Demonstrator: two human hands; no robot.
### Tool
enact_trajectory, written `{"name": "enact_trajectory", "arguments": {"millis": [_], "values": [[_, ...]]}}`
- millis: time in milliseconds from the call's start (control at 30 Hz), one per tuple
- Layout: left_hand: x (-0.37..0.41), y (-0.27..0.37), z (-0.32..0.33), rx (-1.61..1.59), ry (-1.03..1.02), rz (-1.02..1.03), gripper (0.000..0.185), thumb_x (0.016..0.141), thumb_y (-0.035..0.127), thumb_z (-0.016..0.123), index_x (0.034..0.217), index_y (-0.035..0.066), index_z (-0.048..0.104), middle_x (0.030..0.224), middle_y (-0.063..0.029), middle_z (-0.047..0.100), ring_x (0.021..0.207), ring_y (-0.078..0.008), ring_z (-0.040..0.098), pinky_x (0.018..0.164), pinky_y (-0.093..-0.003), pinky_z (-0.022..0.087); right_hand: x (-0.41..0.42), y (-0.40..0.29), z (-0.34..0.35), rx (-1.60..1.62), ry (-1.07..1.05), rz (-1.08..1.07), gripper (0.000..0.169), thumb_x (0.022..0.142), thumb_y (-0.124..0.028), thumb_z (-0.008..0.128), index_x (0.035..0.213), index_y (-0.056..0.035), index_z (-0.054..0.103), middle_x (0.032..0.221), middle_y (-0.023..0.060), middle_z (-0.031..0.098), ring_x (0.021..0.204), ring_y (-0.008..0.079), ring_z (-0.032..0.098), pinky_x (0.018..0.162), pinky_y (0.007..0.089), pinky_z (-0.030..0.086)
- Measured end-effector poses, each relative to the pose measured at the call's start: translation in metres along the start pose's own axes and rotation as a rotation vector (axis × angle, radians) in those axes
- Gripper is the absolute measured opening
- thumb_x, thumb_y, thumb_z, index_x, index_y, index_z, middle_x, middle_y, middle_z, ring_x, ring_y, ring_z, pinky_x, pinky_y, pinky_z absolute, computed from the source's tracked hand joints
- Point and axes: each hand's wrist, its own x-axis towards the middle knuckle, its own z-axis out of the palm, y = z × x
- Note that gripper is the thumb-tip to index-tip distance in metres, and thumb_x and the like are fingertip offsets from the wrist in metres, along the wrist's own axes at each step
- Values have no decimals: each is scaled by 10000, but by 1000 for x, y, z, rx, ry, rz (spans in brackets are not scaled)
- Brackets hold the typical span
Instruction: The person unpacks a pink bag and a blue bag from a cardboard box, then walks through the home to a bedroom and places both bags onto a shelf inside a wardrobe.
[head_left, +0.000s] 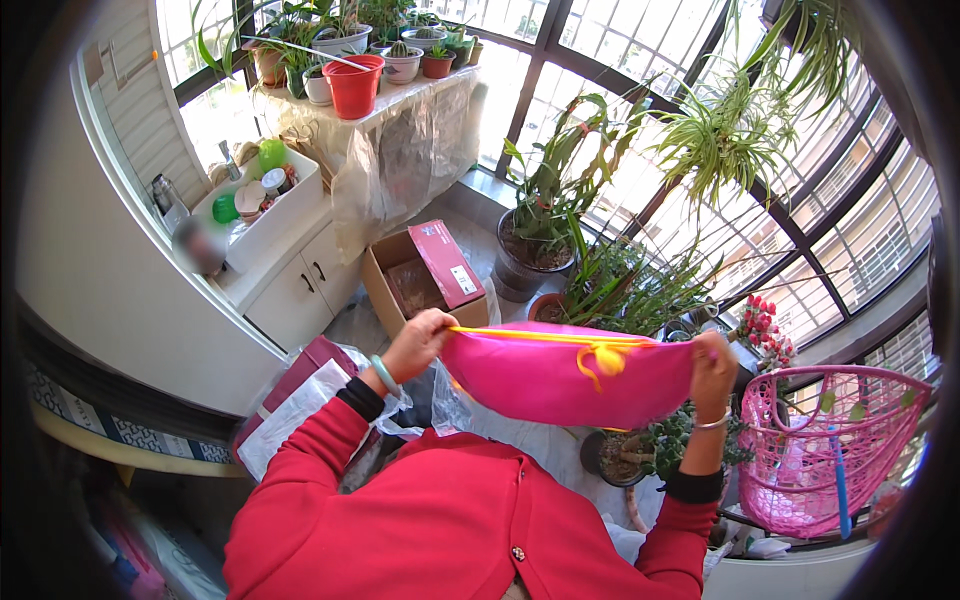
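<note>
A bright pink fabric bag (540, 379) with a yellow drawstring is stretched level in front of my chest. My left hand (421, 341), below which a pale green bangle sits on the wrist, grips its left upper corner. At the other end my right hand (712, 371) pinches the right upper corner; a silver bracelet rings that wrist. The yellow cord (600, 360) is tied in a bow near the right part of the top edge. Slight blur softens the bag and my right hand.
An open cardboard box (409, 281) stands on the floor ahead. Potted plants (534, 259) line the barred windows. At right hangs a pink woven basket chair (817, 450). A white sink (274, 202) with clutter is at left, near a plant-covered table (420, 94). Plastic bags (442, 405) lie about.
</note>
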Motion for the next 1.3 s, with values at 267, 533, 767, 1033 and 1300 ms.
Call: {"name": "enact_trajectory", "arguments": {"millis": [267,533,767,1033,1300], "values": [[5,2,-10,-206,-76,-117,111,819,14,561,922,-25,565,849,-81,550,815,-157,546,735,-248,449,6,15,-1,135,13,190,340,888,-240,541,649,-42,403,594,-36,265,550,62,233,474,236,204],[-2,7,-22,-306,-351,-193,180,821,97,610,971,1,586,922,-34,567,850,-98,532,762,-231,450,24,-11,-6,193,-90,43,343,860,-236,582,640,-20,432,577,-17,341,530,72,282,472,236,231],[24,9,-38,-473,-535,-441,352,873,213,556,1159,9,520,1123,-65,553,1004,-120,517,856,-248,422,39,-61,-17,154,-200,-88,268,815,-195,625,656,-3,528,567,55,442,484,146,426,456,263,327],[76,79,59,-544,-1006,-129,439,928,252,436,1302,30,376,1265,-86,452,1138,-145,422,949,-277,342,51,-126,3,113,-439,-373,268,705,-222,710,619,-60,516,537,55,459,459,225,498,407,313,368],[-11,46,143,-870,-1665,-204,464,926,250,433,1314,12,345,1310,-114,406,1195,-183,380,989,-298,306,50,-116,7,84,-374,-398,300,693,-267,712,644,-64,497,552,56,483,462,226,509,411,310,384]]}}
